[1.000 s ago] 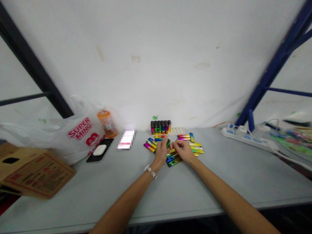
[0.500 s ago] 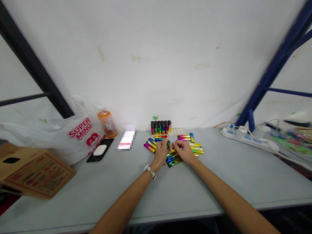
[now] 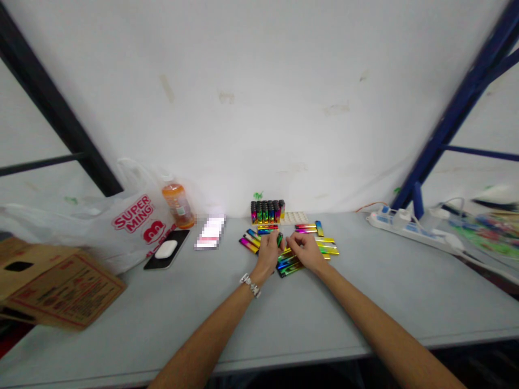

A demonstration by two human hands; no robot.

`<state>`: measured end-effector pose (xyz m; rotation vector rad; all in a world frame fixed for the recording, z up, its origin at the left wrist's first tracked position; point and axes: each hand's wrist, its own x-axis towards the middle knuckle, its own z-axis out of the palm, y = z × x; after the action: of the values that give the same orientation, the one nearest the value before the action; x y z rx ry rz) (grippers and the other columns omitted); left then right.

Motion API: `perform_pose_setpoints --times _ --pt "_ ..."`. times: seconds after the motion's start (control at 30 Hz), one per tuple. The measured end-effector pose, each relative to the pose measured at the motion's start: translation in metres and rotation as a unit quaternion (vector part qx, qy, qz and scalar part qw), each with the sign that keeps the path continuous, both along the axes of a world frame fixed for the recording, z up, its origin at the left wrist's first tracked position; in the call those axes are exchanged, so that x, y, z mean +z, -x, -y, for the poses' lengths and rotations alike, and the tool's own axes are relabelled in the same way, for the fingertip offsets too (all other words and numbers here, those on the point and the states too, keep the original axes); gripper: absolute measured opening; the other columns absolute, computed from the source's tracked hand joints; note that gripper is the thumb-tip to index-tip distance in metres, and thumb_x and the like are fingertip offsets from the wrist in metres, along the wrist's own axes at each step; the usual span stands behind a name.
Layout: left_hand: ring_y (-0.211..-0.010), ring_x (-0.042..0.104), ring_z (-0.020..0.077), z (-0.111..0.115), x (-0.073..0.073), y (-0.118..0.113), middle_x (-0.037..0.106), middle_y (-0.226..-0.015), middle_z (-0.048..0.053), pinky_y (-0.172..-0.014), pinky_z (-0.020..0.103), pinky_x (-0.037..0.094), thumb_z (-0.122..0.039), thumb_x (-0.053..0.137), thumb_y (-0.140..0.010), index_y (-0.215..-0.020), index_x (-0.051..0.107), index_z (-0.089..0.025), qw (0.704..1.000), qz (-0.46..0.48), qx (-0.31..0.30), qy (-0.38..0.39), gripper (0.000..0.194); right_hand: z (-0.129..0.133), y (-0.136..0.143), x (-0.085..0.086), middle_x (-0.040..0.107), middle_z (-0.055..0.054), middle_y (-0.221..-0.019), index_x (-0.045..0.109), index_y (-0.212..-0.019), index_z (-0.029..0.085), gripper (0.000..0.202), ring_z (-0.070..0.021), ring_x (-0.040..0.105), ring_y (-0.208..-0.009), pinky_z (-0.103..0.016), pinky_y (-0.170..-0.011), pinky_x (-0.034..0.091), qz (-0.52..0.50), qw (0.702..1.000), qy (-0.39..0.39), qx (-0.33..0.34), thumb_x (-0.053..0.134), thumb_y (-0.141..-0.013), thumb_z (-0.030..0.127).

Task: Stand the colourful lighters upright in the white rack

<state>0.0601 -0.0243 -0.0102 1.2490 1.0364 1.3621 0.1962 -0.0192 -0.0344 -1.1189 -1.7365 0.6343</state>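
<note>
- The left hand (image 3: 268,253) has its grip closed around a small, shiny green piece with a dark end (image 3: 279,239), held just above the desk (image 3: 316,329).
- Right beside it, the right hand (image 3: 307,250) bends its fingers inward, its grip narrow; from where I stand I can't tell whether it is closed on anything.
- A silver-coloured link bracelet (image 3: 250,285) circles the left wrist.
- Glossy, rainbow-coloured metallic sticks (image 3: 288,270) lie loosely around and under the hands, some fanned to the left, others on the right.
- Just behind, a tight block of upright, black-topped, rainbow-coloured lighters (image 3: 265,212) stands near the wall, beside a pale tray with rows of holes (image 3: 298,218).
- Farther left I see an orange bottle (image 3: 178,206), a white plastic bag with red lettering (image 3: 133,220) and a brown cardboard box (image 3: 65,289).
- Well off to the right lies a white power strip (image 3: 413,232).
</note>
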Motion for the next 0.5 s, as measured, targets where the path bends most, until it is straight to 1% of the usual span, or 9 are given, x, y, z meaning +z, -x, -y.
perform_pose_setpoints --times 0.17,0.33,0.43,0.5 --pt "-0.047 0.038 0.0098 0.0 -0.002 -0.001 0.04 -0.048 -0.002 -0.05 0.025 0.034 -0.065 0.047 -0.085 -0.046 0.042 -0.019 1.0 0.011 -0.011 0.007 0.061 0.001 0.0 0.002 0.047 0.002 -0.054 0.057 -0.063 0.018 0.034 -0.0119 0.042 -0.052 -0.025 -0.053 0.033 -0.007 1.0 -0.001 0.004 0.051 -0.088 0.039" --pt "-0.055 0.044 0.0105 -0.001 -0.008 0.001 0.044 -0.055 -0.002 -0.056 0.024 0.04 -0.074 0.047 -0.081 -0.053 0.045 -0.018 0.999 0.037 -0.034 0.01 0.063 0.005 0.001 0.006 0.053 0.001 -0.058 0.06 -0.068 0.018 0.028 -0.0126 0.045 -0.054 -0.026 -0.054 0.035 -0.019 0.999 0.01 0.024 0.051 -0.087 0.036" --pt "-0.058 0.046 0.0117 0.003 -0.007 0.001 0.049 -0.059 -0.001 -0.058 0.024 0.042 -0.077 0.043 -0.081 -0.059 0.048 -0.018 0.998 0.04 -0.05 0.004 0.063 0.011 0.001 0.013 0.058 -0.001 -0.064 0.059 -0.078 0.019 0.015 -0.0142 0.049 -0.058 -0.027 -0.057 0.038 -0.05 0.997 -0.009 0.05 0.052 -0.082 0.032" --pt "-0.059 0.047 0.0128 0.006 -0.004 0.002 0.052 -0.06 0.001 -0.057 0.025 0.041 -0.077 0.041 -0.082 -0.059 0.05 -0.018 0.998 0.012 -0.056 -0.016 0.064 0.017 0.0 0.019 0.06 -0.001 -0.069 0.056 -0.086 0.02 0.014 -0.0151 0.051 -0.06 -0.027 -0.057 0.039 -0.067 0.995 -0.024 0.069 0.055 -0.078 0.032"
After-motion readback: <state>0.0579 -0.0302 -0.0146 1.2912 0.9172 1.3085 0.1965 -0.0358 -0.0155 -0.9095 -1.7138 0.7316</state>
